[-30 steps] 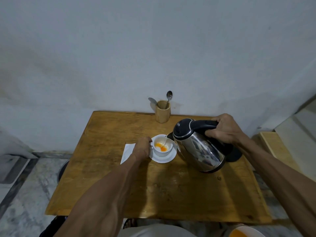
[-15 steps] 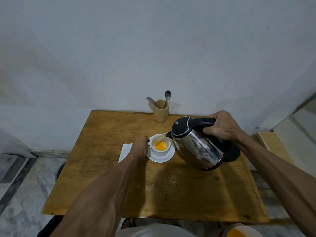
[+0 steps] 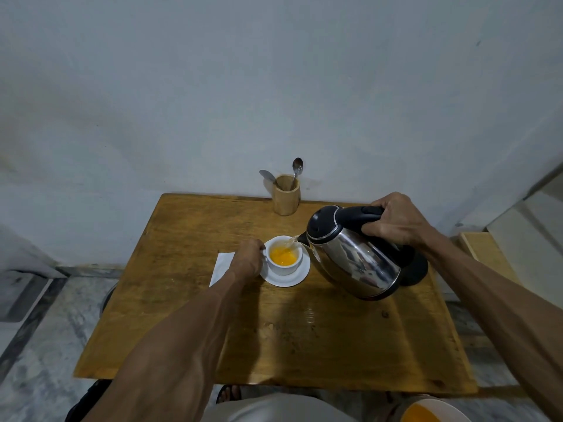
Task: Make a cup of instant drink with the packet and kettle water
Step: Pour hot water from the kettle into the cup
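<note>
Toward the wall side of the wooden table (image 3: 335, 345): white cup (image 3: 285, 257) on saucer (image 3: 289, 278), holding orange liquid. Nearer than the cup, bare tabletop to the front edge. Right of cup: steel kettle (image 3: 355, 260), tilted, spout over the rim, water streaming; right hand (image 3: 396, 222) clenched around its handle. Left hand (image 3: 248, 259) grasps the cup's side, arm outstretched. Behind cup: wooden spoon holder (image 3: 285, 194). Left of cup, white napkin (image 3: 221, 266).

Tilted steel kettle (image 3: 353, 257) pouring – white cup (image 3: 285, 257) orange-filled.
</note>
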